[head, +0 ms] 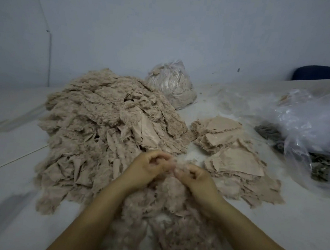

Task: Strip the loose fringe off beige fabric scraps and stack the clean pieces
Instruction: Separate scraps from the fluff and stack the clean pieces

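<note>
No writing shows. A big heap of fringed beige scraps (105, 132) fills nine to eleven o'clock; the flatter clean stack (234, 155) lies at two. Loose fluff (165, 212) lies between the forearms. Left hand (147, 168) and right hand (197, 178) pinch a blurred tuft (172, 165) together. Clear bags (306, 127) sit at three.

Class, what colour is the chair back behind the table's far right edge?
Dark navy blue chair back, seen in the head view.

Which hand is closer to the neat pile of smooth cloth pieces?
Right. The right hand sits just beside the stack of clean pieces; the left hand is farther off, near the big fringed heap.
</note>
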Demonstrator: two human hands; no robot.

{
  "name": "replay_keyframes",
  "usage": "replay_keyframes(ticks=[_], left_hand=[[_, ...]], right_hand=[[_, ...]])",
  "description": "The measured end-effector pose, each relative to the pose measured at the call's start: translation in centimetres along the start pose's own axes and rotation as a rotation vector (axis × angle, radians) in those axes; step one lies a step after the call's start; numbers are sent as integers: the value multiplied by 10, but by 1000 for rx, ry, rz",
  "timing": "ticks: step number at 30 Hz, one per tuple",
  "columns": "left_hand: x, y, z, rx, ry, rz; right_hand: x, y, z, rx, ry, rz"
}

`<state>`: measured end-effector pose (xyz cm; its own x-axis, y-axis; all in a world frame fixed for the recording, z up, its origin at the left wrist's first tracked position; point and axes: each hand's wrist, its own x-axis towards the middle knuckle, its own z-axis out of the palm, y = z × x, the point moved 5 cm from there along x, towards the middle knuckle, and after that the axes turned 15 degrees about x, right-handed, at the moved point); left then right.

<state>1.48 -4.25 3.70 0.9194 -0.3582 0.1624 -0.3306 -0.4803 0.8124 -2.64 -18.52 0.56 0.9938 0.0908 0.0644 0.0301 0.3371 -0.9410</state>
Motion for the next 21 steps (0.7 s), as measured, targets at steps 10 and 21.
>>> replay_keyframes(ticks=[10, 21], left_hand=[[-14, -17, 7, 399, -323, 39], [-16, -12, 10, 34, -252, -139]], right_hand=[[8, -3, -15, 87, 110, -174], [10, -16, -15, -232, 231, -259]])
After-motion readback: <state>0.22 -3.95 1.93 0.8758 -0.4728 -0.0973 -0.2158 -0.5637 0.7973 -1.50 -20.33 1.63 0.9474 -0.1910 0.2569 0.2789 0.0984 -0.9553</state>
